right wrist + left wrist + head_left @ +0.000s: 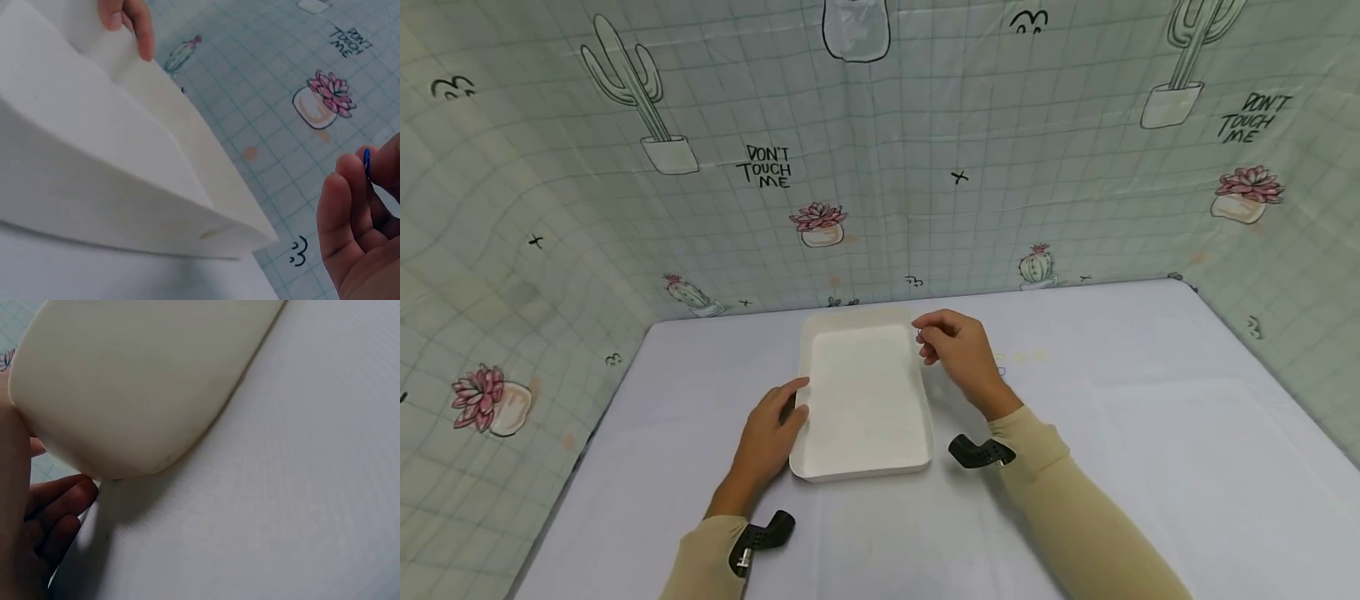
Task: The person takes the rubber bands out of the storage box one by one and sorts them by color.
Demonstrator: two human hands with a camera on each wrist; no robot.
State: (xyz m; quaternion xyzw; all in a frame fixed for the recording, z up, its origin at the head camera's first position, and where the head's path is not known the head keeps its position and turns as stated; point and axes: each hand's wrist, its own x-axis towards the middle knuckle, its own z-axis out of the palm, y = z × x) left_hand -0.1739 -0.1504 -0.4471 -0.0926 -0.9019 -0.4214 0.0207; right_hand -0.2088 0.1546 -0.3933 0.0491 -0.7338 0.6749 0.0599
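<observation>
A shallow white tray (pixel 868 400) lies on the white table in the head view. At its left wall, my left hand (pixel 767 437) holds the rim, thumb and index tips over the edge. The left wrist view shows other fingers (pixel 69 509) curled low against the tray's outside. Just off the tray's far right corner, my right hand (pixel 958 350) is raised. It pinches a small, thin blue loop (pixel 367 164) between thumb and fingers, seen best in the right wrist view; its exact kind is too small to tell.
Right of the right hand lie several small, thin yellow loops (pixel 1018 357) and a bluish one (pixel 1002 371), faint on the white tabletop (pixel 1135 433). A cloth printed with cacti (pixel 910 167) hangs behind the table and at both sides.
</observation>
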